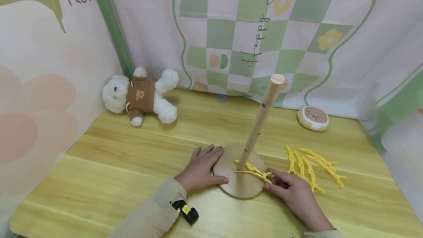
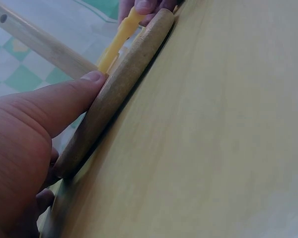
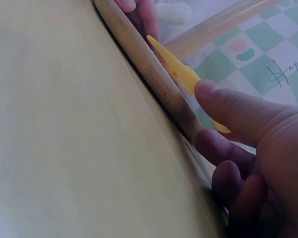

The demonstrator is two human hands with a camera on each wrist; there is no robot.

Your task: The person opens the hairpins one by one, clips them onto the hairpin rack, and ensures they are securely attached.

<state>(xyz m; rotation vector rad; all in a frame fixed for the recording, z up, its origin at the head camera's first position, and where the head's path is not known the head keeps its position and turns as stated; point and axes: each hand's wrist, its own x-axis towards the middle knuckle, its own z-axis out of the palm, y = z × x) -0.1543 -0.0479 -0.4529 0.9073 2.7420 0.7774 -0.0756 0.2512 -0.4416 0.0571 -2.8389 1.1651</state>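
Note:
A round wooden base point(image 1: 240, 190) lies on the table, and from it rises a wooden pole point(image 1: 264, 115) with several dark holes along its side. My left hand point(image 1: 202, 170) rests on the left part of the base, fingers stretched out and thumb near the front rim. At the right rim my right hand point(image 1: 295, 195) pinches a yellow branch-shaped plastic piece point(image 3: 181, 72) between thumb and fingers. This forked piece lies low over the base, beside the foot of the pole, as the head view shows. Some of the right fingertips are hidden behind it.
Several more yellow branch pieces point(image 1: 311, 172) lie on the table point(image 1: 109, 179) just right of my right hand. A white plush dog point(image 1: 163, 111) in a brown shirt lies at the back left. At the back right is a small round clock point(image 1: 314, 118), and a blue ring point(image 1: 221, 98) sits near the curtain.

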